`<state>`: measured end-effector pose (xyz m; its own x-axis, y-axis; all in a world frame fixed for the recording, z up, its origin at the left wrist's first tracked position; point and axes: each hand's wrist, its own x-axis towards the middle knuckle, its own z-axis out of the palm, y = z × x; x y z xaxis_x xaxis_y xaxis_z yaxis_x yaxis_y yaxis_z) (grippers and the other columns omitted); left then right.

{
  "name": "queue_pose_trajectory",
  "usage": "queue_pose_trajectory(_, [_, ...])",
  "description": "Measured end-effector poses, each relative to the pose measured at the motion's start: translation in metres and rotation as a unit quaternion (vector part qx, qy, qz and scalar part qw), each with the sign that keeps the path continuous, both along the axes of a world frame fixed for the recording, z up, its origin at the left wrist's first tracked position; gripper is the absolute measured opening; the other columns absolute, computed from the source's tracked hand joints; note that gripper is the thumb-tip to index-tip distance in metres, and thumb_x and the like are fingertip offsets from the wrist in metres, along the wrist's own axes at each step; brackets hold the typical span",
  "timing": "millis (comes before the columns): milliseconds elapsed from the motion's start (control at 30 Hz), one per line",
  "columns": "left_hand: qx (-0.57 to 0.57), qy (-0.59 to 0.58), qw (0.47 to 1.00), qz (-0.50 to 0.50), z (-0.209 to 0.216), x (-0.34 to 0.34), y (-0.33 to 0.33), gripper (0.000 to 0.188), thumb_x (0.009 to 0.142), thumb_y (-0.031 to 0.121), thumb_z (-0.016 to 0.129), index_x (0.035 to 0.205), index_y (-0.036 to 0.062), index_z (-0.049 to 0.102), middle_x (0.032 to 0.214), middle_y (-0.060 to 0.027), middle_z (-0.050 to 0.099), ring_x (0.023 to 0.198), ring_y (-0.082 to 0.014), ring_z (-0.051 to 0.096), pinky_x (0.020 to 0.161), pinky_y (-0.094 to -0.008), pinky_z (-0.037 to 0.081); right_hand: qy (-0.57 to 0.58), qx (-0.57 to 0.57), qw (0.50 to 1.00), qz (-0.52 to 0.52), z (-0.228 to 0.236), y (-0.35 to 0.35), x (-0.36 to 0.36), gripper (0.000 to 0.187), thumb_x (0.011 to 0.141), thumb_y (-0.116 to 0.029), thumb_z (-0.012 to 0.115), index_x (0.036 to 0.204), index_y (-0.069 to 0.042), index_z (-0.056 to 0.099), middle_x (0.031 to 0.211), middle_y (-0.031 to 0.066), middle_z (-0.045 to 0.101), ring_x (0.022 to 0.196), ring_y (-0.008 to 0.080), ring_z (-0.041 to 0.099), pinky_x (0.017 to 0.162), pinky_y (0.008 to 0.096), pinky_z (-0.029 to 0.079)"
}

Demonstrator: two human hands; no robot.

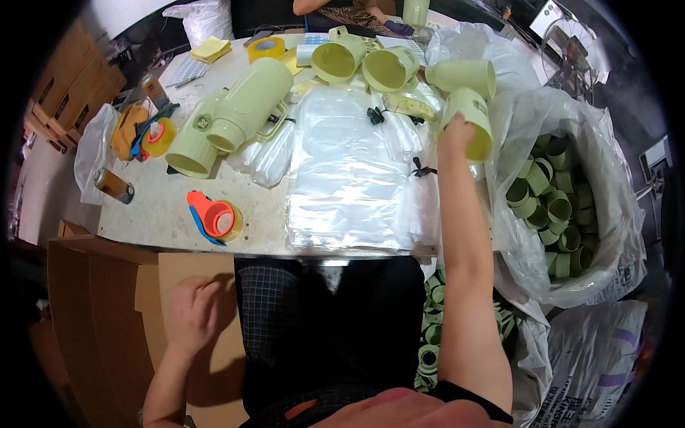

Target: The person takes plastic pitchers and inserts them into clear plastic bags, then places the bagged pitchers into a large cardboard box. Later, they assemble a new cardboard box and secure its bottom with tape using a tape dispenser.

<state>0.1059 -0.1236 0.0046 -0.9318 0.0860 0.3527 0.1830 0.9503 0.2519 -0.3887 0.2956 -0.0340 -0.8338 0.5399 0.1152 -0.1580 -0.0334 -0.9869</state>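
My right hand is stretched out over the right side of the table, closed on a pale green plastic jug shell. The shell's open end faces toward me, and part of its near side is hidden by the hand. Right behind it another pale green shell lies on its side. My left hand hangs low on the left, above a cardboard flap, its fingers curled with nothing visible in them. A stack of clear plastic bags lies flat on the table between my arms.
Two pale green jug pieces lie at the left, near an orange tape dispenser. More shells stand at the back. A lined sack of green rings is at the right. An open carton stands lower left. Another person sits opposite.
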Motion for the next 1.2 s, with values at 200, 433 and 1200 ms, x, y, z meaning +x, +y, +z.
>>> queue_pose_trajectory(200, [0.199,0.098,0.974,-0.047,0.02,-0.093,0.093,0.044,0.078,0.0,0.067,0.121,0.0033,0.059,0.12,-0.0164,0.059,0.112,-0.0352,0.056,0.104,-0.044,0.04,0.189,-0.154,0.963,0.116,0.013,0.061,0.24,0.031,0.105,-0.02,0.043,0.121,0.0,0.06,0.123,0.011,0.064,0.113,0.021,0.062,0.099,0.0365,0.047])
queue_pose_trajectory(433, [0.389,-0.28,0.857,-0.188,-0.027,-0.087,0.197,0.033,0.081,0.008,0.072,0.112,0.0015,0.063,0.109,-0.0098,0.064,0.104,-0.0207,0.059,0.098,-0.0346,0.044,0.004,-0.016,0.918,0.395,-0.015,0.031,0.351,0.018,0.093,-0.019,0.067,0.083,-0.005,0.06,0.075,-0.0055,0.053,0.073,0.0056,0.049,0.066,0.0264,0.044])
queue_pose_trajectory(1200, [0.797,-0.155,0.58,0.074,-0.029,-0.02,0.141,0.031,0.099,0.019,0.062,0.122,-0.0006,0.061,0.117,-0.0093,0.07,0.105,-0.0184,0.067,0.093,-0.0344,0.052,0.067,0.456,0.887,0.025,0.019,0.181,0.281,0.064,0.092,-0.039,0.067,0.138,0.0,0.047,0.133,0.018,0.055,0.122,0.0341,0.056,0.095,0.0419,0.049])
